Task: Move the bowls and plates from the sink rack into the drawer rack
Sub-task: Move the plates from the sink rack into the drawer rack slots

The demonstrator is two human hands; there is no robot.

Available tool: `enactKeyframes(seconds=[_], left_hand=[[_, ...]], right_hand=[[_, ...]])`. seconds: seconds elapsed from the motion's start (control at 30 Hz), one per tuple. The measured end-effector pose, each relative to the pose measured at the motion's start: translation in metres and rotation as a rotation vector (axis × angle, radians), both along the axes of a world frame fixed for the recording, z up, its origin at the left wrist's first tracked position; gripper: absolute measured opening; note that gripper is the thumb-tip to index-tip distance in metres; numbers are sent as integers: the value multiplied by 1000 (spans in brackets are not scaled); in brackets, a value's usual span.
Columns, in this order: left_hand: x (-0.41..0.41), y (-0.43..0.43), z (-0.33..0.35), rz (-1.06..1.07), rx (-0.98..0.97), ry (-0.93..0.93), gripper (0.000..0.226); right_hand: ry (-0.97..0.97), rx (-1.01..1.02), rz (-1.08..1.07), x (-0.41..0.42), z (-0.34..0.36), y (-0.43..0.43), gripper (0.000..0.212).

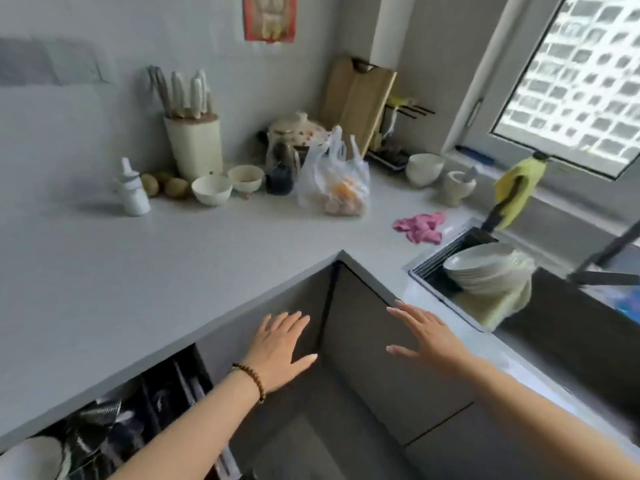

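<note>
1. The stacked plates (485, 271) are seen in the sink rack (427, 263) at the right, hollows turned upward, the stack slightly tilted.
2. The drawer rack (104, 427) is seen open, near left.
3. The left hand (280, 348) and the right hand (429, 337) are held flat, fingers spread wide, nothing gripped.

- A knife block (194, 147) stands by the wall on the grey surface (104, 271) to my left.
- A white bottle (133, 194) and brown round fruits (176, 187) are near it.
- A plastic bag (337, 188) holds orange fruit.
- A wooden cutting board (356, 102) leans in the corner.
- A pink cloth (419, 226) lies to my right.
</note>
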State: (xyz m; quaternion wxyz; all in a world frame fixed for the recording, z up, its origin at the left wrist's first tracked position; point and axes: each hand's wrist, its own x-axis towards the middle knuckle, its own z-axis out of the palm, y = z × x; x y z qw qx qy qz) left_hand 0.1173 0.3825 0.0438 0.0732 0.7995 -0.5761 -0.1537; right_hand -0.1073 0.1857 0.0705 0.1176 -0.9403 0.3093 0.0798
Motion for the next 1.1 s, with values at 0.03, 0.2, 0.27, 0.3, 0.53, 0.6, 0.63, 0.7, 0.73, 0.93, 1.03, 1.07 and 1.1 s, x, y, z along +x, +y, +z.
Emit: enactKeyframes(seconds=[0.03,0.2,0.27,0.3,0.53,0.6,0.63,0.7,0.73,0.93,1.03,1.07,1.1], left_hand=[[-9,-28,3,-21,-6,-5,73],[-53,-158,11,-114,-5,-44,80],[-69,-202,11,-154,2,-34,70],[-77,-222,11,-183,3,-27,69],[-103,-361,-10,-374,30,7,70],[-107,-400,-20,-431,40,26,70],[-109,-420,-25,-452,34,38,70],[-113,-458,-35,-499,33,70,67],[-116,-474,-40,-522,43,91,66],[-143,-535,-61,-579,167,284,51],[-153,-545,-69,-545,145,431,29],[-154,-548,-71,-526,120,459,25],[-154,-550,-72,-508,101,487,23]], right_hand=[[-14,-1,-36,-15,5,-21,119],[-49,20,-204,-87,13,-110,77],[-58,38,-275,-109,10,-141,81],[-57,46,-298,-118,8,-154,82],[-58,88,-441,-145,-24,-230,73],[-47,98,-480,-144,-32,-250,73],[-55,94,-503,-143,-37,-260,74],[-50,94,-546,-139,-43,-279,75],[-40,103,-564,-137,-45,-288,75],[-17,91,-621,-129,-55,-320,74],[1,83,-630,-130,-60,-325,75],[3,85,-629,-131,-61,-326,75],[2,89,-628,-132,-63,-326,75]])
